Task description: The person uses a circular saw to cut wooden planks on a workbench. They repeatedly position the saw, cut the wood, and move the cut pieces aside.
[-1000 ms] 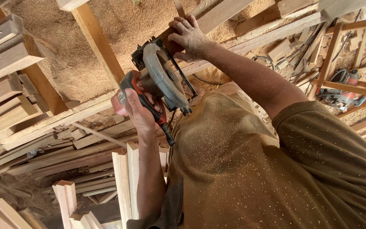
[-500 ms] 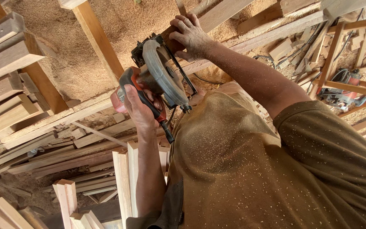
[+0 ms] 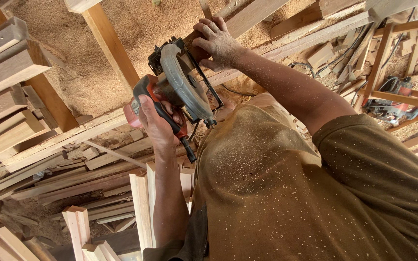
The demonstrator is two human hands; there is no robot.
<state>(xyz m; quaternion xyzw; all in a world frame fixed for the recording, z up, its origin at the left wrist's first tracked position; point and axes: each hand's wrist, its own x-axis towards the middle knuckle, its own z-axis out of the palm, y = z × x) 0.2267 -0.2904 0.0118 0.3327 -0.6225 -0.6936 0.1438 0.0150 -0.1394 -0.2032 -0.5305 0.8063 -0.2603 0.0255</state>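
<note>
Obs., head view:

1. L hand (image 3: 156, 123): fingers closed tight round the red-and-black grip of a circular saw (image 3: 182, 84). Saw sits just ahead of that hand, guard and blade housing turned toward the camera, cord (image 3: 189, 152) hanging behind the wrist.
2. R hand (image 3: 218, 41): ahead of and to the right of the saw, palm down, fingers spread and pressed flat on a plank (image 3: 255, 17). Pressing, not gripping round it.
3. Plank runs out diagonally beyond the R hand. Its near end lies right beside the saw's front, but blade contact is hidden by the housing; cannot tell if the blade is in the wood or spinning.
4. Surroundings: sawdust (image 3: 136, 29) thick on the floor beyond both hands; stacked boards (image 3: 6, 63) off to the L hand's outer side; a red power tool (image 3: 393, 96) well away past the R arm. Shirt (image 3: 276, 193) is speckled w/ dust.

Assessment: step in hand looks like a cut on the plank, saw at or near the start.

Req. for next move: keep the plank pinned, R fingers kept off the blade line, saw pushed straight, cord kept behind the L hand.
</note>
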